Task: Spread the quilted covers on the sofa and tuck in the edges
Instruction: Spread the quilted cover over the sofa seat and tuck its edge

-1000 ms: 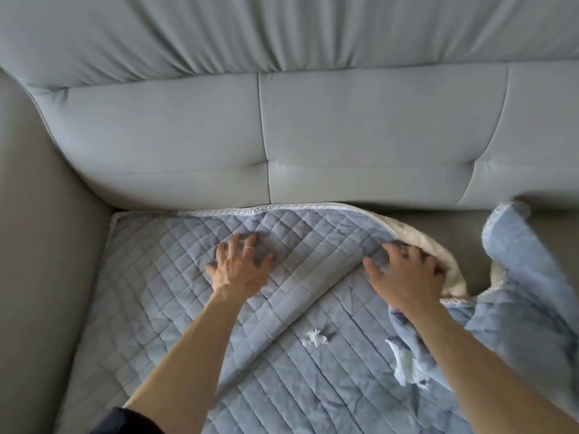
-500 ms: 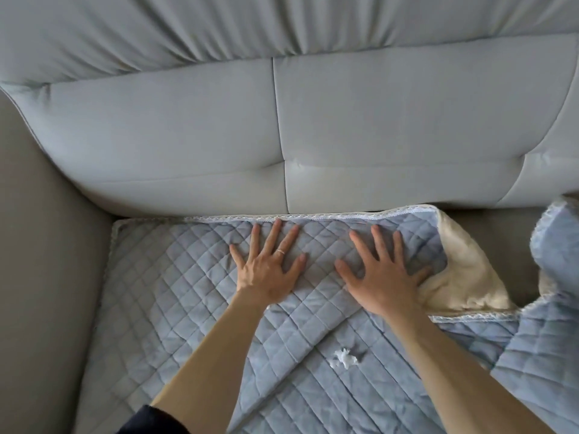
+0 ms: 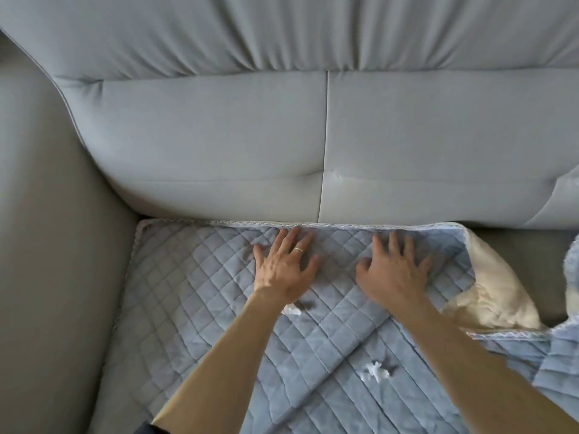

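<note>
We find the cover (image 3: pixel 194 296) spread on the sofa (image 3: pixel 219 145) seat, its lace edge against the backrest. Left hand (image 3: pixel 283 267) and right hand (image 3: pixel 393 270) lie flat on it, fingers spread, grasping nothing. The right corner is folded back, cream underside (image 3: pixel 492 296) showing.

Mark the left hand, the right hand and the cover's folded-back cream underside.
left hand (image 3: pixel 283 270), head view, back of the hand.
right hand (image 3: pixel 394 274), head view, back of the hand.
cream underside (image 3: pixel 492 292), head view, middle of the turned-over flap.

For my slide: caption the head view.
Both hands, left hand and right hand, press the quilted cover flat against the sofa backrest.
</note>
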A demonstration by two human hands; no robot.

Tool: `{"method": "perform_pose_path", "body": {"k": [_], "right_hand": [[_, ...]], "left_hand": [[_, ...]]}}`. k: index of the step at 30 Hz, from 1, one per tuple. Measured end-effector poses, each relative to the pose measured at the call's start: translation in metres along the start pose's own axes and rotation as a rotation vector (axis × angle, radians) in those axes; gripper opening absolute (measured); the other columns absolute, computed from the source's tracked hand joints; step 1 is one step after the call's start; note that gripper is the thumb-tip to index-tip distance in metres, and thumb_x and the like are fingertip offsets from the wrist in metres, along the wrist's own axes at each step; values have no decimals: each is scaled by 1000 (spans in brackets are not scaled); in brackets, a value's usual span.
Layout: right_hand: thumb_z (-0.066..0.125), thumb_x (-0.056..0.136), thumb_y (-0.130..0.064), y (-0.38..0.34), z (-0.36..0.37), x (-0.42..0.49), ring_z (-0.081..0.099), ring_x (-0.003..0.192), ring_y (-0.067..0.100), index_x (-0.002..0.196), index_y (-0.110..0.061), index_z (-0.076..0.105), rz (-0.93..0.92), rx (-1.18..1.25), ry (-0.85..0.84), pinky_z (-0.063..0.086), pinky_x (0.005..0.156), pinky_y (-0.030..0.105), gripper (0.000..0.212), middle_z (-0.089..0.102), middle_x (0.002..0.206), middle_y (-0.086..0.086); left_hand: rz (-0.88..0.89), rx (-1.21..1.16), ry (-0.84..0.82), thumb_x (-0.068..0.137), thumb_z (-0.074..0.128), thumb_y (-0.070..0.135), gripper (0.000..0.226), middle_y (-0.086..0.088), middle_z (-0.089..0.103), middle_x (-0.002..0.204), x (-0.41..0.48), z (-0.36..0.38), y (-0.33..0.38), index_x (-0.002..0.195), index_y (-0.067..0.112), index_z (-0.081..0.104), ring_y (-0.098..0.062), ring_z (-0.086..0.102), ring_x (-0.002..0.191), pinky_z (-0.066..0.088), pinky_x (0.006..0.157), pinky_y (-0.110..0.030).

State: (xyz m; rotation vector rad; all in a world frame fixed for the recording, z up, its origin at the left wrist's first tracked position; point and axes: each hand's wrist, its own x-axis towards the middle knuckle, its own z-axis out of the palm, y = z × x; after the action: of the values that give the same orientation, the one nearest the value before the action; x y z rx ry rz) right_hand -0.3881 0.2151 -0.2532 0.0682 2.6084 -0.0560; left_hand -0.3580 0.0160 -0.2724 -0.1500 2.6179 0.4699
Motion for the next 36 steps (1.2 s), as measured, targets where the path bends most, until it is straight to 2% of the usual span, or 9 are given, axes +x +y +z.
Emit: {"method": "perform_pose_path", "body": {"k": [4,8,12,19,22,25,29,33,36], "right_hand": [[21,89,-52,-72,22,-29,21,148,24,147,-22,40,-326,137,146,20,116,58,69,32,158,4],[17,94,-57,-149,42,-30,-3,151,14,154,-34,18,-501,151,22,2,116,63,64,11,164,-5],[17,96,-61,-186,61,-20,-21,148,12,153,-42,4,-463,82,-11,-12,105,75,61,-6,164,-13],[20,96,-56,-194,64,-14,-25,145,6,151,-47,-5,-413,69,-58,-15,106,72,60,-13,161,-20],[25,98,-50,-189,60,-11,-15,148,5,152,-47,4,-458,104,-29,-7,108,72,59,-5,162,-21],[26,96,-44,-170,55,-5,20,146,4,150,-36,31,-530,117,173,20,107,60,55,26,159,-17],[23,95,-45,-152,68,7,30,141,1,147,-29,41,-516,13,342,24,103,48,58,35,155,-16],[25,97,-41,-150,64,22,21,143,2,150,-31,32,-603,45,234,20,109,50,54,25,159,-19],[36,101,-37,-131,40,17,36,140,15,143,-29,44,-628,238,52,27,112,41,44,39,154,-8]], "left_hand": [[-138,84,196,96,22,61,59,11,3,163,-32,-14,-86,152,46,9,-16,-2,150,-4,117,-57],[-295,-5,34,79,15,88,66,29,-14,157,-34,-26,-144,137,70,-10,-19,-18,148,-5,107,-74],[-285,-36,72,77,16,88,66,27,-15,158,-29,-18,-158,135,72,-12,-24,-23,146,-3,101,-80],[-246,-35,122,85,13,80,60,24,-12,159,-26,-10,-168,139,67,-9,-24,-27,145,-5,100,-81],[-255,4,152,90,22,71,59,16,1,162,-22,-11,-163,146,58,6,-30,-15,147,0,103,-77],[-79,82,310,92,34,48,56,3,32,157,-17,-15,-149,146,33,37,-28,19,146,21,110,-64],[6,80,321,90,16,48,65,12,17,161,-7,1,-137,154,35,20,-15,14,149,12,119,-48],[-52,117,334,87,22,50,65,18,22,158,10,0,-137,151,39,23,-10,13,147,14,118,-50],[-123,179,313,94,28,44,56,15,25,158,13,-6,-122,150,37,28,-13,19,145,22,115,-48]]}}
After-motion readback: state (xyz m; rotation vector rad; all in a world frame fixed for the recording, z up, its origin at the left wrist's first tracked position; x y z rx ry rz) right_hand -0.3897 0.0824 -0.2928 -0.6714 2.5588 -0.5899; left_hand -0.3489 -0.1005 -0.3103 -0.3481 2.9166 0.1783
